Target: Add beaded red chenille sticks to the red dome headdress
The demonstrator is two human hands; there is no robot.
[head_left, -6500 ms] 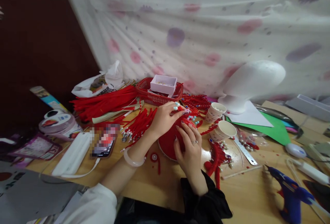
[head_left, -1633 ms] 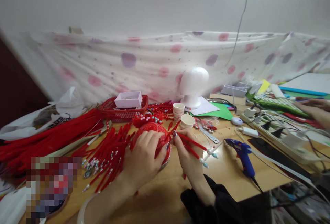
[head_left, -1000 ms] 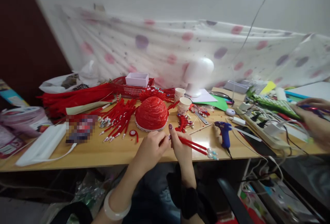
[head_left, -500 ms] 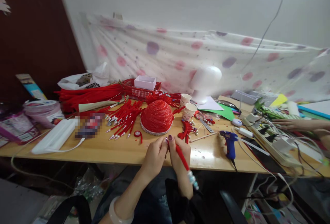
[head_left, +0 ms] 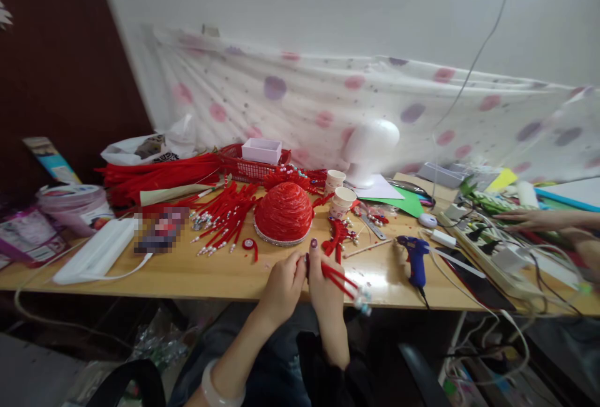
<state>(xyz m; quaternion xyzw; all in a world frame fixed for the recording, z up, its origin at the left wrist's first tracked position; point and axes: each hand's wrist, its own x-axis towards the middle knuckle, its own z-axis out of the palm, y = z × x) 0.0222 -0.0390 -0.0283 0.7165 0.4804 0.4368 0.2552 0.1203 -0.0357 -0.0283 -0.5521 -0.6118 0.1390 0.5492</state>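
Note:
My right hand (head_left: 327, 288) is closed around a few red pipe cleaners (head_left: 338, 277) with pale blue and white beads (head_left: 362, 299) on their ends. Its thumb points up, and the beaded ends stick out to the right. Pressed against it, my left hand (head_left: 282, 288) pinches at the other end of this bundle; the fingers largely hide that end. Both hands are over the table's front edge. Just beyond them sits a red dome (head_left: 284, 212) wound with strands, with a silvery beaded rim. A small red coil (head_left: 248, 244) lies to its left.
Several beaded red stems (head_left: 225, 216) lie left of the dome. Paper cups (head_left: 342, 200), a white foam head (head_left: 370, 150) and a blue glue gun (head_left: 415, 260) are to the right. A power strip (head_left: 487, 257) with cables lies near another person's hand (head_left: 525, 218).
The red pipe cleaners have swung upward to the right and now show as separate strands. My right thumb has straightened up. The view has shifted slightly.

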